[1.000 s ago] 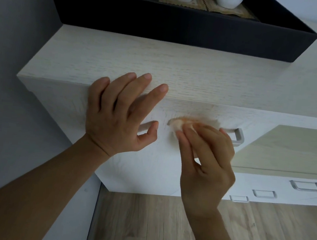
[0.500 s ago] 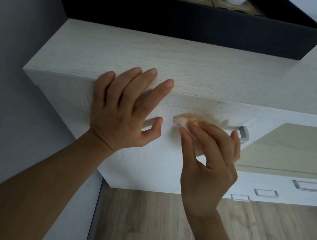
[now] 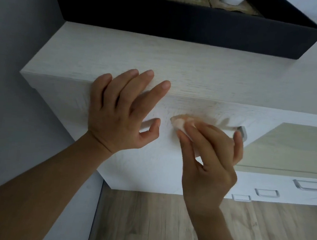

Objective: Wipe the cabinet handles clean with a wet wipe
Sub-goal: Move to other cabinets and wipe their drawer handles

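Mid-frame, the drawer handle [image 3: 243,132] is wiped with the wet wipe [image 3: 178,122] pinched by the right hand [image 3: 209,162], left hand [image 3: 119,114] spread open on the cabinet [image 3: 197,65]; a rightward stroke seems needed next.

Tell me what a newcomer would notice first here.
Two hands fill the centre: the left hand rests spread on the front edge of the cabinet, while the right hand pinches a wipe against the handle. Above them, a black tray sits on the cabinet top.
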